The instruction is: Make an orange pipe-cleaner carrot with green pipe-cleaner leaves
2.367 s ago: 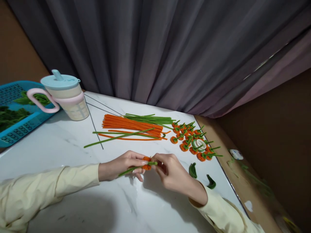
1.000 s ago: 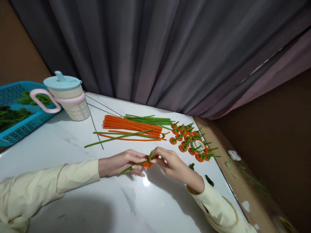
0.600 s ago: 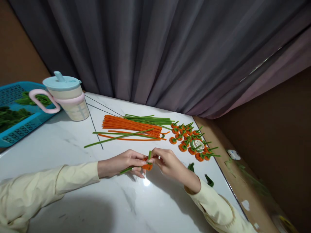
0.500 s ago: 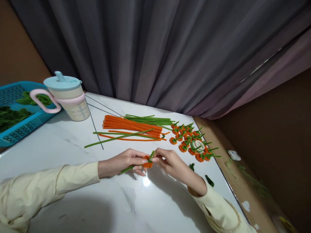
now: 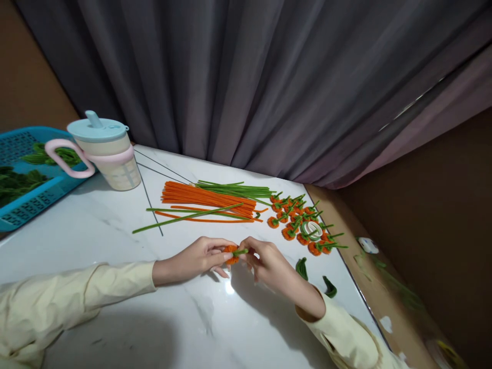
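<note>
My left hand [image 5: 198,258] pinches a small orange pipe-cleaner flower [image 5: 231,254] just above the white marble table [image 5: 115,241]. My right hand [image 5: 265,262] grips the short green pipe-cleaner end [image 5: 240,251] that sticks out of the flower toward the right. Both hands meet near the table's middle front. Beyond them lie a bundle of straight orange pipe cleaners [image 5: 207,197] and a bundle of green ones [image 5: 234,189].
A pile of finished orange flowers with green stems [image 5: 300,220] surrounds a white tape roll [image 5: 312,229] at the right. Two curled green pieces [image 5: 302,267] lie by my right wrist. A lidded cup with a pink handle [image 5: 103,151] and a blue basket [image 5: 26,174] stand at left.
The green stem that trailed left below my left hand is no longer seen there. The green end that pointed up now lies level toward the right in my right fingers.
</note>
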A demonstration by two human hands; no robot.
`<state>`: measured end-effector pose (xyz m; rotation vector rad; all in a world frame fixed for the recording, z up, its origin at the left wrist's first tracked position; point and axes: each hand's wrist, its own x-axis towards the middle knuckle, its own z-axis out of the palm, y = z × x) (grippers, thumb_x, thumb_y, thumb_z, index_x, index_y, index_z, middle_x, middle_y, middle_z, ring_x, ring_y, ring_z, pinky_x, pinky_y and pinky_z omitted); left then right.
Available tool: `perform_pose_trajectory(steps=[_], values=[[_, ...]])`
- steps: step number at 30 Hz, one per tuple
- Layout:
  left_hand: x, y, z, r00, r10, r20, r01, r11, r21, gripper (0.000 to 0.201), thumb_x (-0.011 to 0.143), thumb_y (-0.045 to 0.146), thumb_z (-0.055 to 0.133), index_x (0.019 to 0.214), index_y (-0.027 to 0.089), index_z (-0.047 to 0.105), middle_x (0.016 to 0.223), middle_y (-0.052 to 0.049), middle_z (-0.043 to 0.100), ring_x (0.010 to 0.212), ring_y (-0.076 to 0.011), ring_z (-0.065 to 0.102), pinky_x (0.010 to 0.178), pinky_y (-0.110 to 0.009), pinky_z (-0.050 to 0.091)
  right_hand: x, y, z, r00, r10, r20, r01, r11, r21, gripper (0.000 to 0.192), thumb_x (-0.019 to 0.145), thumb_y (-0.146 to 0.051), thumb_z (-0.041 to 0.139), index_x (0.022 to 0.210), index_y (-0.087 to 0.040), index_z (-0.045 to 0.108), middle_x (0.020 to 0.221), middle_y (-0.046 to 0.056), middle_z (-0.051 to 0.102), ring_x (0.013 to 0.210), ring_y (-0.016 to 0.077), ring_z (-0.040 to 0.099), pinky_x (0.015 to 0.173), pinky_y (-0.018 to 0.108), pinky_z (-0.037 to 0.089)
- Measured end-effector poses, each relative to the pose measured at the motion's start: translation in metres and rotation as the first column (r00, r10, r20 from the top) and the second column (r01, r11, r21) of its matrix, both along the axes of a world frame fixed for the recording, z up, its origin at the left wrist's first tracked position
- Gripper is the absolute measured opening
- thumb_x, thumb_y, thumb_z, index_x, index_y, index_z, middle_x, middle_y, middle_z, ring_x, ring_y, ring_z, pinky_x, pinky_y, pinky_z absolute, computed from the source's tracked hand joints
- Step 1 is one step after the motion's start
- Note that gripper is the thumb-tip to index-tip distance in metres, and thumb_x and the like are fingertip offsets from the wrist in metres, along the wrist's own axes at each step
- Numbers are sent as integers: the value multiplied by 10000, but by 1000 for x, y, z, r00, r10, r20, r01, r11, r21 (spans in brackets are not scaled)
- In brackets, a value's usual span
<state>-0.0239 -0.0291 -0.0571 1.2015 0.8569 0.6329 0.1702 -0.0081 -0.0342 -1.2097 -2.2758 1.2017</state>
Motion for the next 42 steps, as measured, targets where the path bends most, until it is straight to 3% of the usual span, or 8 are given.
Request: perform_pose_trajectory(steps=[6, 17, 20, 23, 27, 32, 36, 42], values=[[2, -1, -2, 995, 21, -97, -17, 999, 49, 381, 864, 366, 535, 1182, 163, 592, 837, -38, 647, 711, -156, 650, 686, -278, 535, -1, -2, -6, 999, -42, -2, 42, 996, -75, 207, 750, 4, 401, 802, -169, 501, 560, -51, 524, 394, 73, 494, 384, 156, 391], [1, -7, -5, 985, 52, -167, 11, 935, 354, 352, 898, 327, 462, 1188, 192, 607, 1004, -77, 642, 753, -144, 645, 703, -234, 543, -2, -2, -4, 995, -79, -59, 56, 945, -323, 137, 781, -67, 396, 739, -168, 479, 567, -36, 528, 398, 79, 529, 341, 147, 422], [2, -4, -3, 994, 25, -110, -10, 991, 135, 360, 866, 343, 515, 1163, 166, 615, 917, -64, 656, 727, -150, 643, 691, -259, 544, -1, -3, -5, 996, -59, -73, 29, 936, -350, 101, 803, -114, 418, 751, -170, 484, 593, -28, 558, 402, 84, 534, 349, 161, 423], [1, 1, 1, 1000, 0, 31, 4, 989, -147, 319, 815, 312, 594, 1080, 146, 654, 776, -26, 650, 654, -122, 612, 723, -281, 535, -2, -7, -1, 999, -22, -33, 14, 977, -213, 105, 814, -130, 422, 743, -176, 484, 564, -32, 550, 389, 77, 482, 387, 173, 392], [-2, 7, -1, 986, 53, 158, 13, 920, -391, 222, 742, 232, 682, 938, 131, 706, 661, 4, 621, 591, -79, 556, 720, -226, 529, -3, -14, 3, 998, 7, 66, -18, 985, 169, 166, 702, -34, 451, 666, -191, 414, 519, -50, 446, 425, 76, 332, 421, 199, 257], [-4, 12, -2, 949, 146, 281, 54, 801, -597, 167, 659, 151, 757, 808, 97, 705, 718, -27, 643, 616, -80, 607, 563, -104, 496, -2, -20, 3, 984, 55, 171, -118, 916, 383, 206, 687, -16, 435, 710, -207, 362, 583, -34, 454, 468, 98, 329, 459, 228, 231], [-6, 16, 7, 913, 182, 364, 143, 695, -705, 70, 683, 63, 714, 727, 65, 659, 658, -15, 601, 522, -47, 566, 522, -85, 489, -1, -23, 9, 946, 109, 305, -286, 721, 631, 165, 726, -32, 380, 762, -186, 428, 637, 25, 511, 510, 143, 411, 452, 260, 258], [-7, 11, 11, 876, 128, 466, 308, 595, -742, 23, 720, 26, 620, 705, 42, 626, 638, -28, 575, 426, -8, 423, 459, -67, 449, 5, -13, 23, 838, 234, 493, -519, 59, 853, 214, 858, -56, 351, 856, -106, 560, 669, 87, 587, 573, 181, 523, 435, 290, 362]])
